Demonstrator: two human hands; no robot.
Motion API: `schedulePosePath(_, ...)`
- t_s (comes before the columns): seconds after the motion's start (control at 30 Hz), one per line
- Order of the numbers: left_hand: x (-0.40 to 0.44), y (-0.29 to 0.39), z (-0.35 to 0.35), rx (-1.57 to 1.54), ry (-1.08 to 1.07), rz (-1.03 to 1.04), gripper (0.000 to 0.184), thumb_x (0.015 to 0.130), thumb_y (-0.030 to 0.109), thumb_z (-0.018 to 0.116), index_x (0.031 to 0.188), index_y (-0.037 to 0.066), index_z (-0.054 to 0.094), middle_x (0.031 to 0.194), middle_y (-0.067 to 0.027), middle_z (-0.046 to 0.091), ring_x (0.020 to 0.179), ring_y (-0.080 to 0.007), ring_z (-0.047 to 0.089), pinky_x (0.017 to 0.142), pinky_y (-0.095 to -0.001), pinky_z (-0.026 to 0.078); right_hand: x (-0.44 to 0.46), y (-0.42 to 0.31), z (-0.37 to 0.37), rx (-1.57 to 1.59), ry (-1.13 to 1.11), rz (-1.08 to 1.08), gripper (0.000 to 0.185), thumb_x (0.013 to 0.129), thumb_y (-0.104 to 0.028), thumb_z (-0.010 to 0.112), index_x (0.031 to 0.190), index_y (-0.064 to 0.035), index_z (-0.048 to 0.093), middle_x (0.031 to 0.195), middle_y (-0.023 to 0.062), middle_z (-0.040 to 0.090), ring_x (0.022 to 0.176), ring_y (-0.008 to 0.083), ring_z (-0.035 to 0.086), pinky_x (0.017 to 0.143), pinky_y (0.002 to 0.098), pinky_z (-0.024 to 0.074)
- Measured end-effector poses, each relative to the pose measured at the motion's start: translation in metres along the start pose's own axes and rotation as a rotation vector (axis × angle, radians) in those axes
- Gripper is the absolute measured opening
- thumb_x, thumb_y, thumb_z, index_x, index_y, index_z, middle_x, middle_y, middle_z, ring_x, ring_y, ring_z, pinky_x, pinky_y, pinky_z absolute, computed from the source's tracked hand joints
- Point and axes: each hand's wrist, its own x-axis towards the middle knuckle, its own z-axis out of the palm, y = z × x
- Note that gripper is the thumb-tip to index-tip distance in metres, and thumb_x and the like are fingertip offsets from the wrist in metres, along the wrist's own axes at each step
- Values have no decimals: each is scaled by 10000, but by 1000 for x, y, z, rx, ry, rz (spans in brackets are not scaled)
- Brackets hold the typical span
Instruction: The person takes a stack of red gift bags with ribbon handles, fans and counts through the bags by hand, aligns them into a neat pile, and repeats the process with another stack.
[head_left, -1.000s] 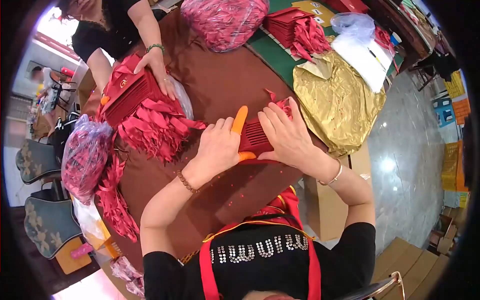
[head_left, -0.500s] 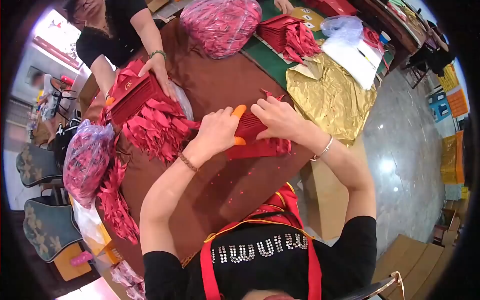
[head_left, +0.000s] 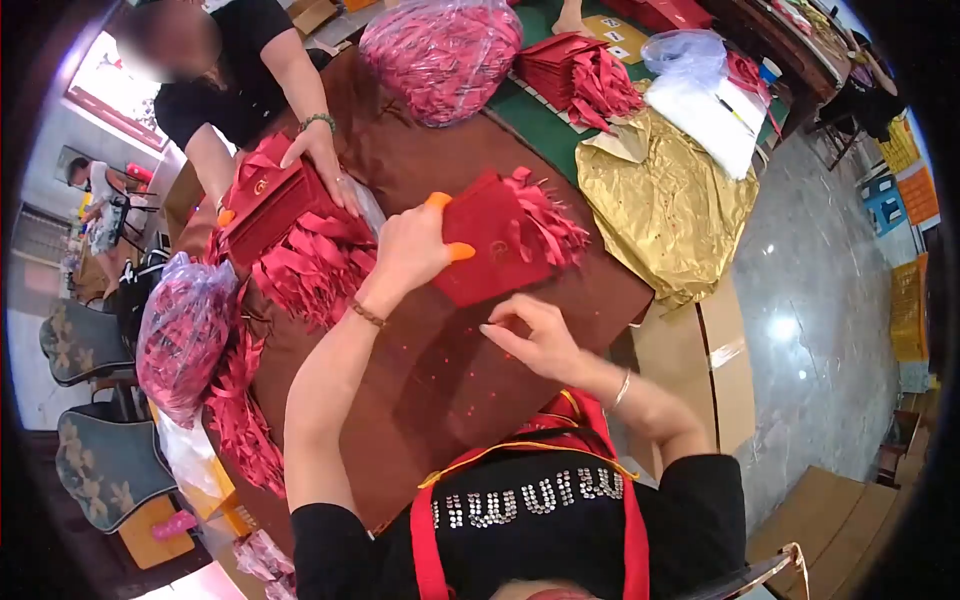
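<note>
My left hand (head_left: 412,245), with orange covers on thumb and a finger, grips the left edge of a stack of red envelopes (head_left: 490,245). The stack is tilted, and its pink-red ribbons (head_left: 548,228) hang off the right end. My right hand (head_left: 530,335) is below the stack, apart from it, with fingers curled toward the thumb; whether something small is between them cannot be made out. Small red specks lie on the brown cloth (head_left: 430,400) beneath.
Across the table a person (head_left: 235,80) holds another red stack (head_left: 275,205) with ribbons. Plastic bags of ribbons (head_left: 440,60) stand at the back and left (head_left: 185,335). Gold wrapping (head_left: 670,205) and white sheets (head_left: 705,120) lie at right.
My right hand has left the stack and moved down toward me. The stack, still in my left hand, has turned so its flat face and ribbons show. My left hand has shifted slightly left.
</note>
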Motion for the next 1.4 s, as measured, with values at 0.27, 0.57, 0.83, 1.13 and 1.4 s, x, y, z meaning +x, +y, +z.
schedulePosePath(0.27, -31, 3, -9, -632, 196, -59, 664, 611, 269, 818, 1095, -43, 488, 896, -168, 654, 847, -240, 647, 707, -335, 506, 41, 29, -13, 920, 327, 277, 534, 795, -61, 628, 1270, -49, 386, 1235, 71, 491, 1177, 184, 441, 1008, 349, 336)
schedulePosePath(0.57, -64, -4, 56, -1238, 236, 30, 566, 705, 112, 761, 1145, -4, 424, 1097, -102, 564, 962, -150, 562, 839, -299, 468, 36, 45, -39, 725, 39, 280, 622, 792, -90, 627, 1339, -73, 333, 1317, 87, 424, 1200, 240, 428, 1002, 384, 367)
schedulePosePath(0.83, -61, -11, 81, -1225, 160, 155, 425, 905, 89, 473, 1296, 86, 309, 1238, -54, 450, 1090, -168, 485, 941, -333, 425, 27, 68, -59, 924, -231, 248, 536, 850, -170, 584, 1316, -39, 352, 1289, 123, 450, 1148, 237, 478, 996, 380, 381)
schedulePosePath(1.13, -58, -26, 133, -1502, 145, 152, 539, 836, 50, 560, 1324, 62, 330, 1319, -105, 432, 1156, -202, 453, 988, -339, 348, 42, 145, -65, 898, -181, 243, 663, 852, -164, 594, 1385, -101, 205, 1364, 80, 347, 1212, 244, 400, 1009, 400, 358)
schedulePosePath(1.4, -65, -22, 127, -1508, 65, 47, 594, 831, 69, 585, 1346, 62, 288, 1291, -92, 448, 1177, -192, 435, 979, -345, 356, 31, 159, -37, 1140, 22, 316, 745, 835, -149, 619, 1410, -148, 144, 1422, 59, 254, 1256, 244, 343, 1013, 415, 348)
